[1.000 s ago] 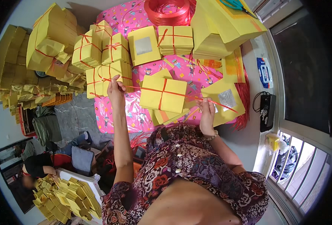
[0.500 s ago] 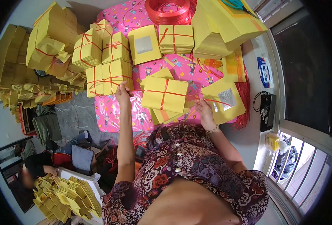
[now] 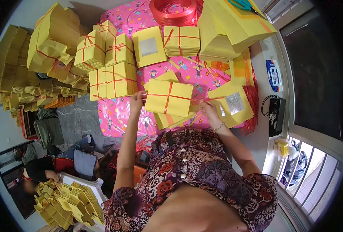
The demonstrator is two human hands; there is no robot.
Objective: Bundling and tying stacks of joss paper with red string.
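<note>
A stack of yellow paper sheets lies in front of me, with red plastic string crossing its top both ways. My left hand is closed beside the stack's left edge, fingers pinched on one end of the string. By the right edge, my right hand pinches the other end, which runs out from the stack. More yellow sheets show beneath and behind it. Next to my right hand lie loose yellow sheets with a silver square.
Tied yellow bundles stand at the left of the pink patterned table cover. Far back are a red string roll, a tall yellow stack and teal scissors. A person sits lower left by yellow paper piles.
My left hand has moved right and nearer to me, up to the stack's edge. My right hand has shifted slightly left, toward the stack. The stack has barely shifted.
</note>
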